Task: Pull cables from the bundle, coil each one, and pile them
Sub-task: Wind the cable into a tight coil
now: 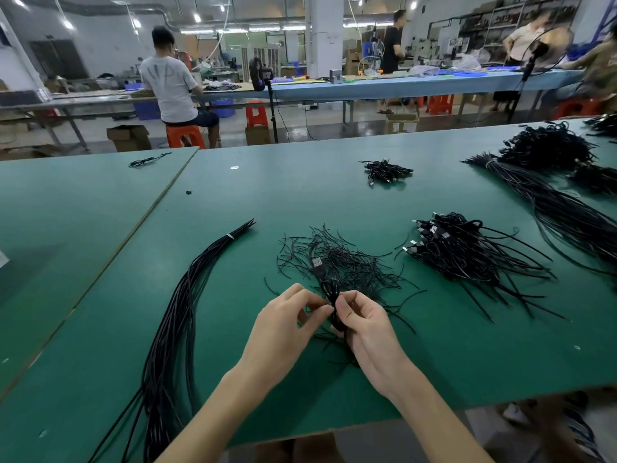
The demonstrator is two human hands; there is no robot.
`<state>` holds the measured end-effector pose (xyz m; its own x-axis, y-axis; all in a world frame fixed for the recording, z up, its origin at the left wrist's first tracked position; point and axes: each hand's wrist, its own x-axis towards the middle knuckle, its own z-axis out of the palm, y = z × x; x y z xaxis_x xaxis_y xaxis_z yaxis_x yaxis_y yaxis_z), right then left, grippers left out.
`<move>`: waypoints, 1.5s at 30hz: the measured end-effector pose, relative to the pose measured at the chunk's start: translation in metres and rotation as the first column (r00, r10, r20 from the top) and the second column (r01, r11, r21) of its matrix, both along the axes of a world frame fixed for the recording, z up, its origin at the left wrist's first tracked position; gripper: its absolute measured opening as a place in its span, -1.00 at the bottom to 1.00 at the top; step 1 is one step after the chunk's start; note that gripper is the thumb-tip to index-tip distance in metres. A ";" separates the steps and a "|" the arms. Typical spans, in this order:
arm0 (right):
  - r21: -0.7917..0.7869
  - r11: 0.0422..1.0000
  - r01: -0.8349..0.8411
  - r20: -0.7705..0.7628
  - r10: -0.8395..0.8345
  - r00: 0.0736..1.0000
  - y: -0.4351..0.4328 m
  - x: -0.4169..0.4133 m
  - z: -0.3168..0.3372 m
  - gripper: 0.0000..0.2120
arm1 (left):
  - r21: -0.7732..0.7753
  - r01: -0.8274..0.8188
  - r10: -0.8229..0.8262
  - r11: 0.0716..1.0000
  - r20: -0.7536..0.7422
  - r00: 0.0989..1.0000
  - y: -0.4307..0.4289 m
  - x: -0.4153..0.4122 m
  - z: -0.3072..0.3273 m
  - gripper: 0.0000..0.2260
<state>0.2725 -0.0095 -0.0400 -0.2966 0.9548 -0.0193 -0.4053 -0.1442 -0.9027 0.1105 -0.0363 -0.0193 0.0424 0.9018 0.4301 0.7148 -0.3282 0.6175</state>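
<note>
With your right grip (370,332) curled round the coiled cable (330,292) at the near edge of the tie pile (354,262) and your left grip (283,325) pinching its middle, squeeze the loops flat.

Two bare forearms fill the lower part of the frame, cut off by its bottom edge: the left forearm (213,412) left of centre, the right forearm (430,409) toward the lower right. Both are uncovered from the frame's edge to the wrist, smooth and slender, narrowing at the wrists. The left hand (287,315) and the right hand (364,325), just below the centre of the frame, are bare as well, with long, slim fingers. Nails, where they show on the right thumb and forefinger, are short and plain.
</note>
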 end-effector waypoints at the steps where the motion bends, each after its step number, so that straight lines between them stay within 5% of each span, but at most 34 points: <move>1: -0.005 1.000 -0.004 -0.012 0.004 1.000 0.000 0.000 0.000 -0.84 | 0.005 -0.005 0.005 1.000 -0.008 1.000 -0.001 0.002 0.000 -0.87; 9: -0.007 0.999 -0.047 -0.079 0.046 0.996 -0.001 0.000 0.001 -0.83 | -0.070 0.019 -0.003 0.997 0.222 0.975 -0.006 0.015 0.004 -0.80; 15: 0.020 0.999 -0.037 -0.082 0.039 0.996 0.000 0.001 -0.001 -0.84 | -0.435 0.226 0.188 0.871 0.722 0.666 -0.001 0.017 0.009 -0.78; 18: 0.061 0.997 -0.036 -0.055 0.039 0.998 0.000 0.001 -0.001 -0.87 | -0.551 0.366 0.336 0.750 0.794 0.507 0.004 0.013 0.015 -0.77; 23: 0.089 0.995 -0.044 0.032 0.042 0.999 -0.002 0.001 -0.001 -0.81 | -0.605 0.521 0.404 0.602 0.793 0.455 0.004 0.003 0.020 -0.87; 26: 0.107 0.993 -0.057 0.047 0.052 0.998 -0.003 0.000 0.001 -0.83 | -0.602 0.474 0.314 0.642 0.772 0.553 0.001 -0.002 0.019 -0.81; 29: 0.066 0.998 -0.021 0.048 0.018 0.999 -0.002 -0.001 0.001 -0.85 | -0.509 0.254 0.111 0.822 0.582 0.806 0.000 -0.004 0.015 -0.77; 31: 0.039 0.999 -0.002 0.041 0.001 0.999 -0.001 -0.001 0.001 -0.86 | -0.384 0.164 0.034 0.909 0.459 0.888 0.002 -0.004 0.013 -0.80; 37: 0.001 1.000 -0.004 -0.001 0.004 1.000 0.000 -0.001 0.001 -0.79 | -0.237 0.157 -0.042 0.959 0.430 0.902 0.005 -0.004 0.007 -0.93; 45: 0.000 1.000 0.003 0.030 -0.003 1.000 -0.002 -0.002 0.003 -0.78 | -0.002 -0.036 0.036 0.999 0.025 0.999 -0.001 0.004 0.001 -0.83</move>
